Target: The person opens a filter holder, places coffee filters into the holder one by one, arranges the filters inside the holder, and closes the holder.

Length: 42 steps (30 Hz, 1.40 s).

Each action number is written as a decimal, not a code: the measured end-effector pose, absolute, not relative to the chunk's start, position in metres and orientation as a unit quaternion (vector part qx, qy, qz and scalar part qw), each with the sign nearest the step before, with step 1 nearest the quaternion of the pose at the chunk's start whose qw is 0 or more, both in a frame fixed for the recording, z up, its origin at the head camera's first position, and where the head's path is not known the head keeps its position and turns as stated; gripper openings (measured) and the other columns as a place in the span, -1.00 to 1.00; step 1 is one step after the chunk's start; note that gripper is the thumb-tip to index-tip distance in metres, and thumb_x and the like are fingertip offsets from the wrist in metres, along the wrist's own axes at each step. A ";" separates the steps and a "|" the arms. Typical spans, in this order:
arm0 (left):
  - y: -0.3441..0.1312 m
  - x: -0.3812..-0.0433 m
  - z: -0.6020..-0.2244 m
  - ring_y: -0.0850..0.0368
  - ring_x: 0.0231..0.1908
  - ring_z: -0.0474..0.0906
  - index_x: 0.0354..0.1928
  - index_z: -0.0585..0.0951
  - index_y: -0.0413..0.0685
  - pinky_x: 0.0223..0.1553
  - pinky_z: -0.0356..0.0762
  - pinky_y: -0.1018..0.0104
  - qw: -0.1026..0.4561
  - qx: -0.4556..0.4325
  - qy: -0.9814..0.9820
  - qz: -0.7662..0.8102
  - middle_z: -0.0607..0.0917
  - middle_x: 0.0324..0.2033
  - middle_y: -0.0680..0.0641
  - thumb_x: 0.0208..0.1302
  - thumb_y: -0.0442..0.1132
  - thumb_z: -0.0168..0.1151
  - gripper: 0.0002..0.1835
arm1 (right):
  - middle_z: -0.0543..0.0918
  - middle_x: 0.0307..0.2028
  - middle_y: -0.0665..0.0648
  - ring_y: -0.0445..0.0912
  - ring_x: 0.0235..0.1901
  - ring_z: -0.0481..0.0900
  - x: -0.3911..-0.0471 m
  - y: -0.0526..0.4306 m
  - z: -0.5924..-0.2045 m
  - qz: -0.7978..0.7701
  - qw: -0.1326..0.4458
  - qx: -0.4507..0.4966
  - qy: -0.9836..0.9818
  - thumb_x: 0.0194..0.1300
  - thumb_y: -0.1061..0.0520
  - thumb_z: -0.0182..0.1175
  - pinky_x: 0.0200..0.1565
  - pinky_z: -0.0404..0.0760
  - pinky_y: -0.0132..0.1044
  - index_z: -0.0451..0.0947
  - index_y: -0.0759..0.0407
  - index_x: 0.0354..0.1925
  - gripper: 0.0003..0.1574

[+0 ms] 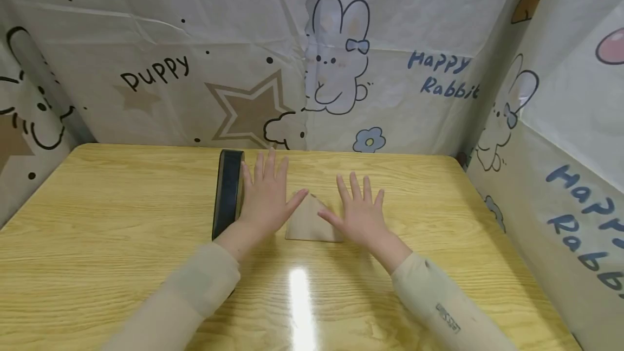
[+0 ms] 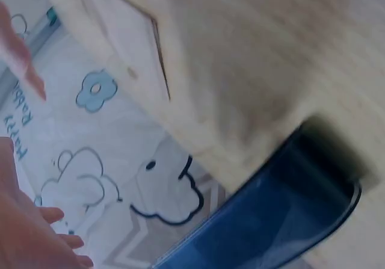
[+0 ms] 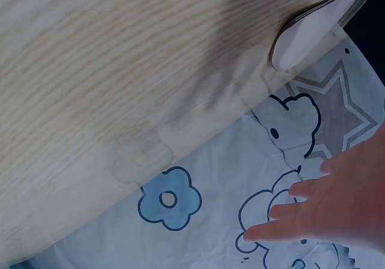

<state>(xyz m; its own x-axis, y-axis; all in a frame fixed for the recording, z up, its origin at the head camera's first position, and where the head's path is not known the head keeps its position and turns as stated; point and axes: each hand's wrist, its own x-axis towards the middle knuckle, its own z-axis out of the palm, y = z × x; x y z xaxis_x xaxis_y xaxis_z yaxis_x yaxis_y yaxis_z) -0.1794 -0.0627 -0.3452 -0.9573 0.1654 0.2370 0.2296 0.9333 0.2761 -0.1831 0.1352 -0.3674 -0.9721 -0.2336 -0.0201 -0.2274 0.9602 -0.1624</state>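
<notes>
My left hand [image 1: 263, 196] is spread with straight fingers over the table, just right of a long dark object [image 1: 226, 194] with a glossy face and a lighter edge. The left wrist view shows that object's rounded end [image 2: 277, 203]; I cannot tell its kind. My right hand [image 1: 362, 218] is also spread, to the right of a thin, flat, pale brown piece [image 1: 312, 226]. This piece lies on the table between the hands, its upper right partly behind the right thumb. Seen from the right wrist, it shows a pale face [image 3: 313, 37] and darker edges. Neither hand holds anything.
The wood-grain table [image 1: 122, 221] reaches back to a hanging white sheet [image 1: 273, 26] printed with rabbits, stars and lettering. A similar sheet [image 1: 575, 140] borders the right side. Light glares off the tabletop near the front.
</notes>
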 end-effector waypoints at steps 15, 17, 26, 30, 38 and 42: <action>-0.117 -0.200 -0.323 -0.44 0.35 -0.09 0.31 0.19 -0.37 0.29 -0.11 -0.32 0.103 -0.031 -0.980 -0.165 0.07 0.34 -0.46 0.38 0.12 -0.06 -0.27 | -0.15 0.47 0.26 0.29 0.43 -0.30 -0.172 0.137 -0.367 -0.091 0.007 -0.135 0.987 0.22 -0.48 -0.07 0.30 -0.23 0.33 -0.17 0.03 0.48 0.10; -0.122 -0.200 -0.326 -0.44 0.27 0.07 0.29 0.20 -0.38 0.22 0.14 -0.26 0.085 -0.025 -0.983 -0.163 0.13 0.30 -0.46 0.40 0.06 -0.08 -0.33 | -0.17 0.47 0.26 0.28 0.43 -0.32 -0.171 0.137 -0.367 -0.094 0.011 -0.135 0.986 0.23 -0.47 -0.06 0.31 -0.24 0.31 -0.18 0.02 0.48 0.10; -0.132 -0.204 -0.329 -0.28 -0.23 0.51 0.11 0.40 -0.29 -0.34 0.54 -0.04 0.108 -0.034 -0.978 -0.175 0.40 0.07 -0.35 0.40 -0.21 -0.05 -0.65 | -0.14 0.46 0.27 0.29 0.42 -0.27 -0.171 0.136 -0.366 -0.095 0.011 -0.137 0.986 0.23 -0.48 -0.09 0.33 -0.23 0.28 -0.16 0.03 0.48 0.10; -0.135 -0.203 -0.326 -0.19 -0.40 0.49 0.02 0.47 -0.27 -0.45 0.51 0.03 0.111 -0.044 -0.979 -0.163 0.44 -0.04 -0.33 0.35 -0.24 0.00 -0.70 | -0.08 0.45 0.29 0.30 0.42 -0.22 -0.170 0.135 -0.368 -0.089 0.005 -0.139 0.986 0.23 -0.48 -0.08 0.33 -0.19 0.28 -0.12 0.05 0.47 0.09; -0.138 -0.205 -0.325 -0.11 -0.48 0.44 -0.08 0.50 -0.22 -0.52 0.46 0.10 0.099 -0.062 -0.985 -0.129 0.47 -0.16 -0.28 0.29 -0.23 0.07 -0.76 | -0.12 0.46 0.27 0.28 0.43 -0.27 -0.172 0.138 -0.370 -0.093 0.014 -0.136 0.986 0.25 -0.47 -0.09 0.34 -0.22 0.26 -0.16 0.05 0.48 0.08; -0.138 -0.207 -0.325 -0.11 -0.45 0.46 -0.12 0.51 -0.21 -0.44 0.47 0.08 0.090 -0.068 -0.987 -0.118 0.53 -0.20 -0.24 0.28 -0.21 0.09 -0.77 | -0.08 0.45 0.29 0.29 0.43 -0.24 -0.174 0.139 -0.371 -0.091 0.009 -0.135 0.987 0.25 -0.47 -0.10 0.34 -0.21 0.26 -0.15 0.06 0.47 0.08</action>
